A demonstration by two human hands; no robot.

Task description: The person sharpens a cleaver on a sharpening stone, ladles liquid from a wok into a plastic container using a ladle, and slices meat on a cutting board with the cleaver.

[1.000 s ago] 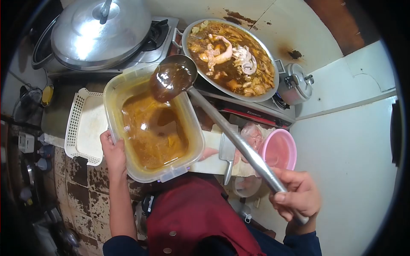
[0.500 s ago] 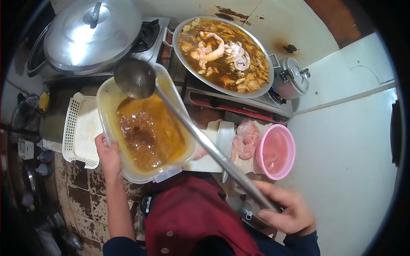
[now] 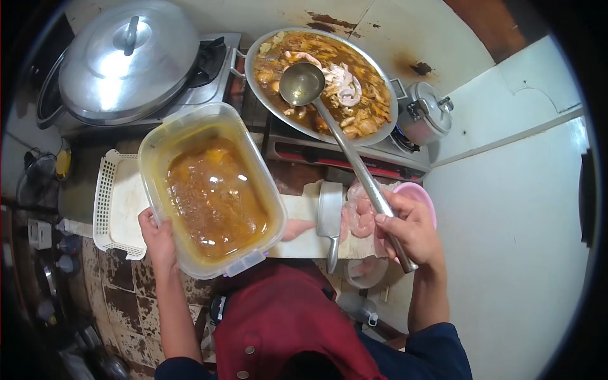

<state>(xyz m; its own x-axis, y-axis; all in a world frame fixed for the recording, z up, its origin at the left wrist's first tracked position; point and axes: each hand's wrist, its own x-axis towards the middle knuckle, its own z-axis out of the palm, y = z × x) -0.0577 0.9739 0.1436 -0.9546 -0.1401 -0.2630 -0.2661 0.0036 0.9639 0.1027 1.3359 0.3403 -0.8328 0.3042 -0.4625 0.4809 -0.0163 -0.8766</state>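
Note:
My left hand (image 3: 158, 240) grips the left side of a clear plastic container (image 3: 275, 183) that holds brown broth (image 3: 215, 196). Closed around the handle of a long metal ladle (image 3: 354, 158) is my right hand (image 3: 408, 228). The ladle's bowl hangs over a wide metal pot (image 3: 250, 76) of brown stew, with meat pieces and a pale coiled piece of offal (image 3: 345, 87) in it. Whether the bowl touches the broth I cannot tell. Beneath my right hand, a pink bowl (image 3: 423, 193) is partly hidden.
A cleaver (image 3: 329, 212) lies on a white cutting board (image 3: 297, 250) beside raw meat (image 3: 361, 212). To the left sit a white basket (image 3: 111, 202) and a large lidded pot (image 3: 126, 69). The wide pot stands on a gas stove (image 3: 304, 149); a pressure cooker (image 3: 425, 117) is behind it.
The ladle has swung from above the plastic container to above the wide pot. My right hand has moved up and forward with it. The container has shifted slightly downward.

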